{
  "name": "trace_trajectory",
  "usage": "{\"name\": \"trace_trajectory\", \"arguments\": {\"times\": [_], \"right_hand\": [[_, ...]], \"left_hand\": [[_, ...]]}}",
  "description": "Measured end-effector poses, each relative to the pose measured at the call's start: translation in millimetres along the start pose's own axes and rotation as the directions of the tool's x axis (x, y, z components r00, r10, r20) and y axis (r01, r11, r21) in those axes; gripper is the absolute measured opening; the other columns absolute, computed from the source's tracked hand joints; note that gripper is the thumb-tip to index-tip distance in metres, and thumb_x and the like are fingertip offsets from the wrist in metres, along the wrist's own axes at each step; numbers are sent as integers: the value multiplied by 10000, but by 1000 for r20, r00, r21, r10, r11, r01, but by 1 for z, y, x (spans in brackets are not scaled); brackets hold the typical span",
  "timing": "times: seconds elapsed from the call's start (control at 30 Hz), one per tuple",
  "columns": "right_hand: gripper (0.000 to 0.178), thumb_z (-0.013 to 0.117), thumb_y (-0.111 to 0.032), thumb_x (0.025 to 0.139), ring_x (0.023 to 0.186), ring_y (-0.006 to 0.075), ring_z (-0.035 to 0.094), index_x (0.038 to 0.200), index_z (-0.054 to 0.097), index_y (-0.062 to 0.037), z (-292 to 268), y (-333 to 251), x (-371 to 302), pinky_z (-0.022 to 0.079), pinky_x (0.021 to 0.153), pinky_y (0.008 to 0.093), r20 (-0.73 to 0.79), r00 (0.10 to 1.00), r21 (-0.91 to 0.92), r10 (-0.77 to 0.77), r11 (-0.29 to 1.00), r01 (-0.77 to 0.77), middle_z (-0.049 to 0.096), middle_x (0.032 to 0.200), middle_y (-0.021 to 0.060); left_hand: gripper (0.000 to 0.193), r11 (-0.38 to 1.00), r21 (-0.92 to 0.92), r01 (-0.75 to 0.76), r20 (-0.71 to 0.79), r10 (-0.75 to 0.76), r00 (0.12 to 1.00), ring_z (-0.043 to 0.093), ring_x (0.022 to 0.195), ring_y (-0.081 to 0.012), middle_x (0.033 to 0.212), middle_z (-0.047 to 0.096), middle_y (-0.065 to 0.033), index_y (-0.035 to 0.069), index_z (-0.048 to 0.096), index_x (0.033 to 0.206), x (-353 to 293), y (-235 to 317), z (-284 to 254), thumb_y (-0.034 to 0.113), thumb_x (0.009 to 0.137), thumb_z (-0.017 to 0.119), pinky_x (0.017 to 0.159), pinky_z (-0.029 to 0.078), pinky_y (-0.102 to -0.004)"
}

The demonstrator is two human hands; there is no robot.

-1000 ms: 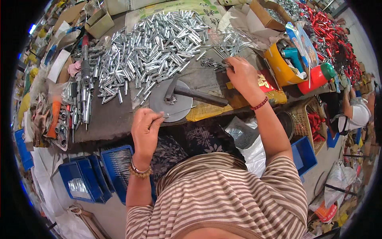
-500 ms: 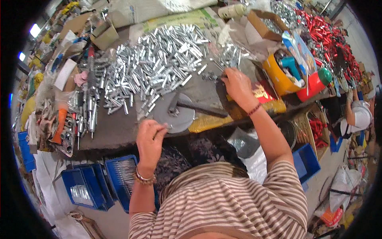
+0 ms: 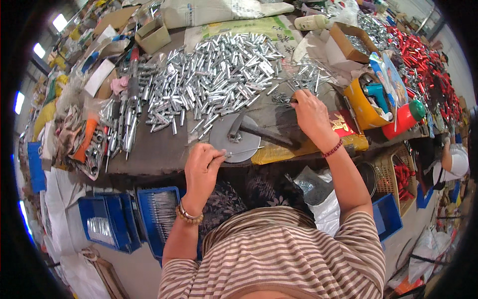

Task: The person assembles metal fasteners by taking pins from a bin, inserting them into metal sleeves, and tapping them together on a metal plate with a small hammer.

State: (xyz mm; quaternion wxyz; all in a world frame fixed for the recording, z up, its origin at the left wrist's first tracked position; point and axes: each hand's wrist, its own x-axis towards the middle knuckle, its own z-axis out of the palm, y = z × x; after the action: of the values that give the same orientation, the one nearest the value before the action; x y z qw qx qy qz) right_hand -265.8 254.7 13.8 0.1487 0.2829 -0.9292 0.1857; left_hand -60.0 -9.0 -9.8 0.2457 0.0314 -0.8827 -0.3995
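My left hand is closed in a pinch at the near left edge of a grey round disc. Between its fingertips is a thin metal rod, pointing right over the disc. A hammer lies with its head on the disc and its dark handle toward the right. My right hand has its fingers pinched together beside a small heap of little metal parts; what they hold, if anything, is too small to name. Beyond the disc spreads a large pile of silvery metal tubes.
Hand tools crowd the bench's left side. On the right stand a yellow container and a red bottle with a green cap. Blue bins sit below the bench edge. A co-worker is at far right.
The whole view has shifted, so the bench appears farther right. The rod in my left hand now shows plainly across the disc. My right hand stays by the small parts.
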Motion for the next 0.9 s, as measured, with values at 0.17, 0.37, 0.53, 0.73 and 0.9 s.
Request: {"name": "trace_trajectory", "arguments": {"times": [0.17, 0.37, 0.53, 0.73, 0.9], "right_hand": [[134, 660, -74, 951, 928, 401, 648, 999, 544, -27, -14, -78, -13, 534, 803, 490, -13, 958, 192, -288, 939, 285, 616, 972, 168], [184, 660, 2, 862, 928, 412, 646, 1001, 544, -28, 10, -117, -19, 540, 768, 494, 88, 904, 412, -418, 842, 349, 620, 969, 173], [203, 638, 37, 829, 942, 411, 652, 992, 539, -32, 15, -142, -24, 554, 780, 485, 118, 835, 334, -538, 813, 477, 615, 964, 170], [274, 670, 28, 836, 962, 395, 665, 1085, 574, -34, 25, -132, -23, 540, 799, 497, 10, 875, 545, -484, 736, 401, 661, 973, 165], [328, 667, 26, 887, 959, 402, 679, 1197, 583, -42, 15, -129, -26, 539, 815, 485, 115, 925, 666, -362, 719, 198, 704, 963, 179]], "left_hand": [[104, 997, 82, -17, -6, 17, 1000, 640, 865, -287, 922, 631, -86, 47, 746, 940, -2, -3, -4, 44, 850, 798, 748, 509, -392], [123, 997, 18, -80, -4, 80, 997, 635, 859, -319, 925, 632, -100, 38, 714, 941, 4, -2, 0, 8, 835, 769, 741, 509, -414], [152, 996, 28, -85, -15, 85, 996, 635, 859, -332, 924, 629, -109, 23, 649, 918, -2, -17, 3, -37, 810, 738, 737, 513, -427], [159, 995, 44, -94, -16, 95, 995, 629, 855, -329, 909, 616, -101, 40, 674, 919, -1, -8, 0, -24, 805, 765, 738, 509, -427], [133, 996, 29, -82, -7, 82, 997, 630, 865, -320, 913, 618, -92, 53, 705, 930, -1, -5, -2, 25, 826, 783, 751, 505, -425]]}}
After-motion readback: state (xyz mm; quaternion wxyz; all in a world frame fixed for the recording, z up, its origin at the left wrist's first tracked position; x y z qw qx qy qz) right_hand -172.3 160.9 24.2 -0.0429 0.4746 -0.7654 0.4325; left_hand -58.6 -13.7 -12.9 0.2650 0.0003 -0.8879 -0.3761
